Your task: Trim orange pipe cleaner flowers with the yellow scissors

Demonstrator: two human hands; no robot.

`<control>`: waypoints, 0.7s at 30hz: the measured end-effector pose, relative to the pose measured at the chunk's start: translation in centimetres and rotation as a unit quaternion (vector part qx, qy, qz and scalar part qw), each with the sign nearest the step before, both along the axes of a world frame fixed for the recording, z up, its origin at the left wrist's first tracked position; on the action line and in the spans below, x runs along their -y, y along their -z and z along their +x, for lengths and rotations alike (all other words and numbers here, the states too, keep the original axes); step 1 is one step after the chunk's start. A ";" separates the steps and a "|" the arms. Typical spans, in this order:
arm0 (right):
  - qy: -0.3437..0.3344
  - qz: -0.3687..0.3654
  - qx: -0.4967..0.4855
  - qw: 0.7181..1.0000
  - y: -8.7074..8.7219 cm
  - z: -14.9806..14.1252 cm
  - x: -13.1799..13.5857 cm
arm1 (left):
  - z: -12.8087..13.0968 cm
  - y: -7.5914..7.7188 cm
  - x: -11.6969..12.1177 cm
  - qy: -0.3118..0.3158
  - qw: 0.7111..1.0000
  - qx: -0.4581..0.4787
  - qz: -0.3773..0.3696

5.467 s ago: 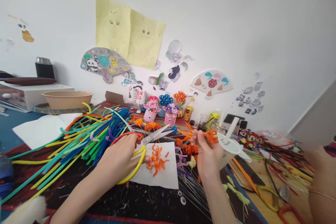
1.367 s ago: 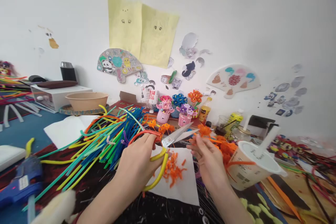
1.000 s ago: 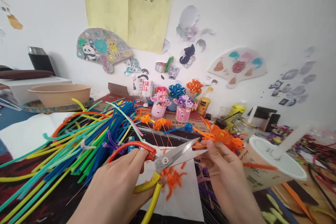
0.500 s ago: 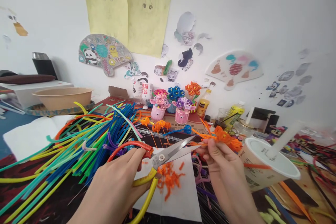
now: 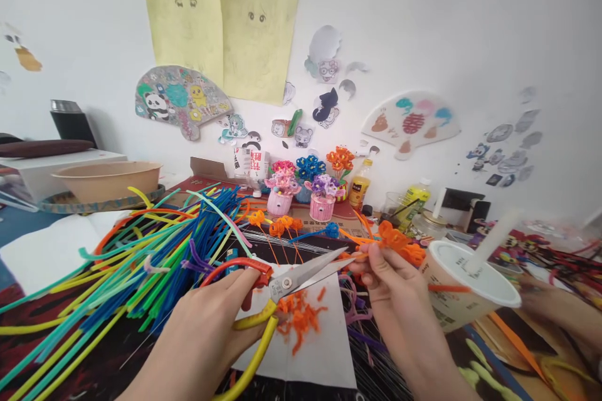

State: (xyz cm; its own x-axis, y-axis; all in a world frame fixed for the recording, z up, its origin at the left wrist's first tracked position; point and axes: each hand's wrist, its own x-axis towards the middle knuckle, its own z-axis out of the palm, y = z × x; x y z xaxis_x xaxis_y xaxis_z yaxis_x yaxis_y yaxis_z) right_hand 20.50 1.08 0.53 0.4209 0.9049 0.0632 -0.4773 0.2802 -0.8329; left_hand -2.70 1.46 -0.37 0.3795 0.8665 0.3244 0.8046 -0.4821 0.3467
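Note:
My left hand (image 5: 221, 319) grips a pair of scissors (image 5: 288, 283) with red and yellow handles, their blades parted and pointing right. The blade tips come close to the orange stem in my right hand (image 5: 392, 288), whose thumb and fingers pinch an orange pipe-cleaner flower (image 5: 392, 235). Whether a blade touches the stem I cannot tell. Below the blades, orange fuzz clippings (image 5: 301, 319) lie heaped on a white paper sheet (image 5: 324, 357). More orange flowers (image 5: 282, 224) and a blue one (image 5: 332, 230) rest behind the scissors.
Many coloured pipe cleaners (image 5: 179, 257) spread across the left. A lidded paper cup (image 5: 446, 307) with a straw stands right of my right hand. Potted pipe-cleaner flowers (image 5: 322, 205) and a bottle (image 5: 361, 185) stand at the back. Another person's hand (image 5: 555, 304) reaches in at the right.
Since the oldest frame, the scissors have come over to the flower in my right hand. Over the last second the blades have narrowed a little. Another person's hand has appeared at the right.

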 end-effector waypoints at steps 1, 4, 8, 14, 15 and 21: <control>-0.005 0.001 -0.005 1.000 0.0 0.1 0.0 | 0.1 0.0 0.0 0.001 1.000 0.001 0.000; -0.011 -0.001 -0.026 1.000 0.0 0.2 -0.1 | 0.2 0.2 -0.1 0.000 1.000 0.000 0.004; -0.024 -0.012 -0.046 0.999 0.0 0.2 -0.2 | 0.2 0.3 -0.2 0.004 1.000 0.011 -0.005; -0.032 -0.011 -0.047 0.998 0.1 0.1 -0.4 | 0.4 -0.1 0.1 -0.005 0.999 0.023 -0.036; -0.031 -0.010 -0.046 0.998 0.1 0.2 -0.4 | 0.5 -0.2 0.1 -0.008 0.999 0.020 -0.046; -0.036 -0.015 -0.047 0.998 0.1 0.2 -0.4 | 0.7 -0.5 0.1 -0.015 0.997 0.011 -0.071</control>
State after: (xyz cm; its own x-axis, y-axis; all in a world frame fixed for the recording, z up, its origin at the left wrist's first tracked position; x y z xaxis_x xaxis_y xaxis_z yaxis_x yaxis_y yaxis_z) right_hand 20.73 1.45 0.47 0.3566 0.9343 -0.0013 -0.5712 0.2169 -0.7916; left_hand -1.98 1.34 0.14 0.3471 0.9151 0.2050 0.8097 -0.4027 0.4268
